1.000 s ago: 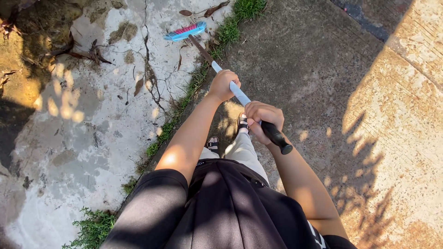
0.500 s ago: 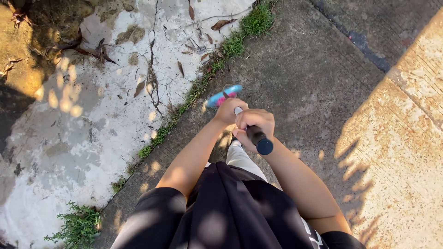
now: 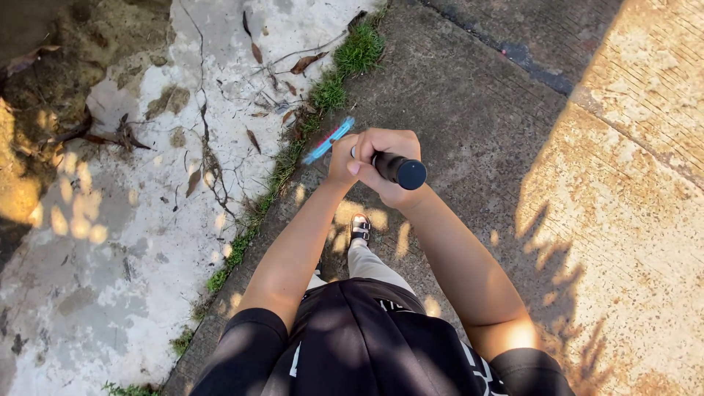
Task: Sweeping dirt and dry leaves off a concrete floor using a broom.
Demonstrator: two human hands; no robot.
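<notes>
Below you lies the concrete pavement (image 3: 469,110), dark and shaded near your body and sunlit tan at the right; a cracked, whitish slab (image 3: 147,220) adjoins it on the left, with a strip of grass (image 3: 323,95) growing along the joint between them. Dry leaves (image 3: 304,64) are scattered on the slab near the grass. Your sandalled foot (image 3: 360,227) stands on the pavement directly beneath your hands. You hold a long-handled broom: the right hand (image 3: 392,165) is closed fully around its black handle grip (image 3: 400,170), whose rounded end points toward you. The left hand (image 3: 342,158) is closed around the shaft just ahead of the right, the two hands touching. The broom head (image 3: 328,141), blue with a red streak, shows just beyond the left hand, over the pavement edge beside the grass.
</notes>
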